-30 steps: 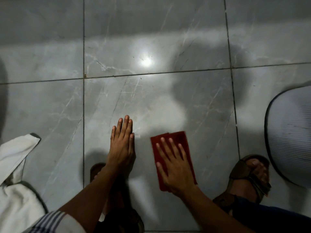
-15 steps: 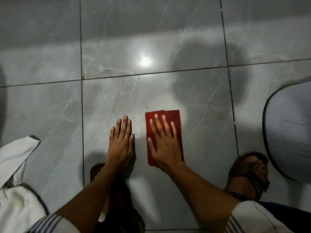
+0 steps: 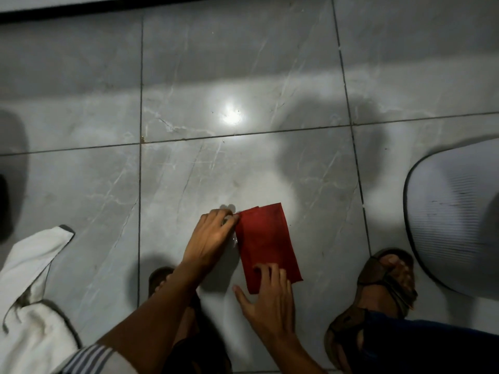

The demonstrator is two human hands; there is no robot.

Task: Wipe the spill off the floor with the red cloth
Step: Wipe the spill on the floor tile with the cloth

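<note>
Red cloth (image 3: 267, 247) lies folded on the floor (image 3: 189, 171), long axis running away from us; our left hand (image 3: 213, 238) pinches its far-left corner, our right hand (image 3: 267, 300) rests open-fingered on its near end

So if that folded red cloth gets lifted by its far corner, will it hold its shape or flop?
Probably flop: the red cloth is thin, lies flat in folded layers, and would likely unfold. The left hand pinches its far corner while the right hand presses the near end. It should slide easily on the glossy floor.
</note>
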